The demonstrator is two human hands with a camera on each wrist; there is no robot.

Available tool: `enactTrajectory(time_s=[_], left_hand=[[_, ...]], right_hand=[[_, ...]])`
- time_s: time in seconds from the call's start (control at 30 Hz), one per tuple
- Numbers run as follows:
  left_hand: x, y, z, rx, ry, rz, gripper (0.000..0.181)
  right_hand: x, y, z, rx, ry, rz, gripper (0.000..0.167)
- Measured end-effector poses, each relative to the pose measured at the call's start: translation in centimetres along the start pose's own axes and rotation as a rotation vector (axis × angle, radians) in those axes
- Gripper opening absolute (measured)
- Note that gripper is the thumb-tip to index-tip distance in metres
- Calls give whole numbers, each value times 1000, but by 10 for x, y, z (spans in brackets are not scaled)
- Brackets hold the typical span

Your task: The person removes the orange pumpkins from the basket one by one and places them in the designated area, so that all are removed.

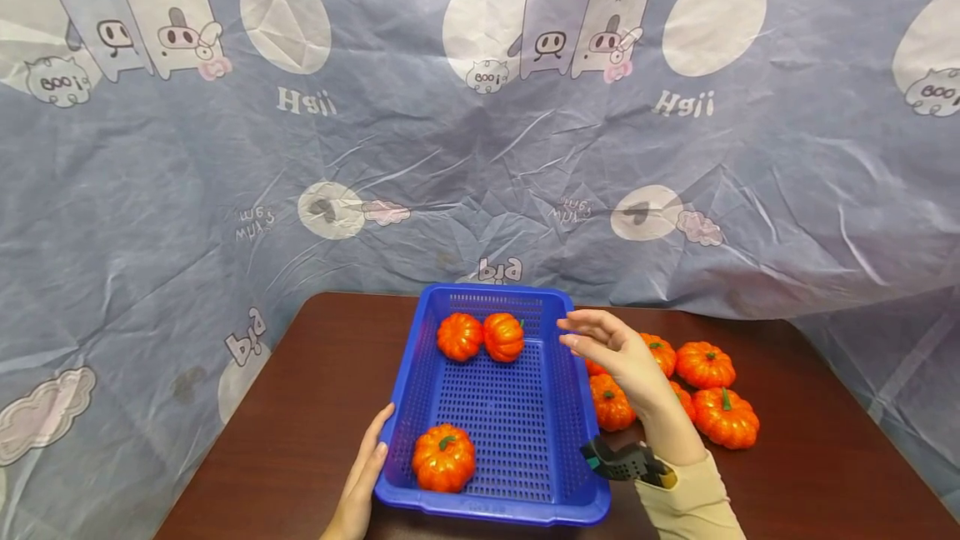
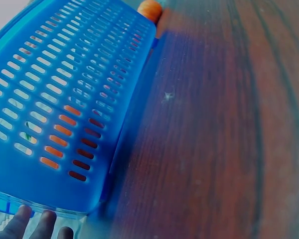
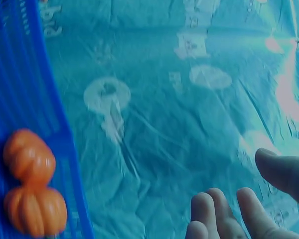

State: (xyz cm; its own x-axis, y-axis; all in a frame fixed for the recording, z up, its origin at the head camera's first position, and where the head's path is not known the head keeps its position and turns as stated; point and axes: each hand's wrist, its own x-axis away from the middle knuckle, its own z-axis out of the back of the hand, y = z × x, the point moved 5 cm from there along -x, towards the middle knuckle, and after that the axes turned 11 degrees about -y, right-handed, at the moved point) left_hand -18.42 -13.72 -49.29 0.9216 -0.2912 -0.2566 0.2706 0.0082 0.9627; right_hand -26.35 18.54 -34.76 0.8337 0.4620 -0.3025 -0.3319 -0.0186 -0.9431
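- One blue perforated plastic basket (image 1: pixel 491 510).
- Three orange ribbed pumpkins (image 1: pixel 444 458) inside it: two at the far end, one at the near end.
- At least six tabletop pumpkins (image 1: pixel 726 417) to its right, some partly hidden, so the full number cannot be told.
- One left hand (image 1: pixel 358 480), one right hand (image 1: pixel 628 361).
- One black wrist device (image 1: pixel 626 463).
- One dark brown table (image 1: pixel 360 348).

A dark reddish-brown table with a wood-grain surface (image 1: pixel 300 432) carries a blue rectangular plastic basket with slotted walls (image 1: pixel 491 508), set near the middle. To the basket's right, a cluster of glossy, ribbed orange pumpkins with green stems (image 1: pixel 726 419) lies directly on the wood, close together, some partly hidden.
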Motion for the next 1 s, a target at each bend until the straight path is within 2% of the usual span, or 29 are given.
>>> enactTrajectory(time_s=[0.17,0.33,0.43,0.67,0.83,1.0], left_hand=[[0,-1,0,1,2,-7,46],[1,-1,0,-1,7,-5,46],[0,-1,0,-2,6,-8,46],[0,-1,0,-6,7,-3,46],[0,-1,-1,-7,4,3,46],[1,1,0,-3,-3,-17,46]], right_hand=[[-20,-3,-24,-36,-58,-6,26],[-37,1,-52,-60,-145,-43,39],[-43,7,-68,-78,-184,-68,41],[-48,28,-95,-113,-258,-118,46],[-50,43,-105,-117,-277,-142,44],[-52,56,-111,-90,-294,-154,41]])
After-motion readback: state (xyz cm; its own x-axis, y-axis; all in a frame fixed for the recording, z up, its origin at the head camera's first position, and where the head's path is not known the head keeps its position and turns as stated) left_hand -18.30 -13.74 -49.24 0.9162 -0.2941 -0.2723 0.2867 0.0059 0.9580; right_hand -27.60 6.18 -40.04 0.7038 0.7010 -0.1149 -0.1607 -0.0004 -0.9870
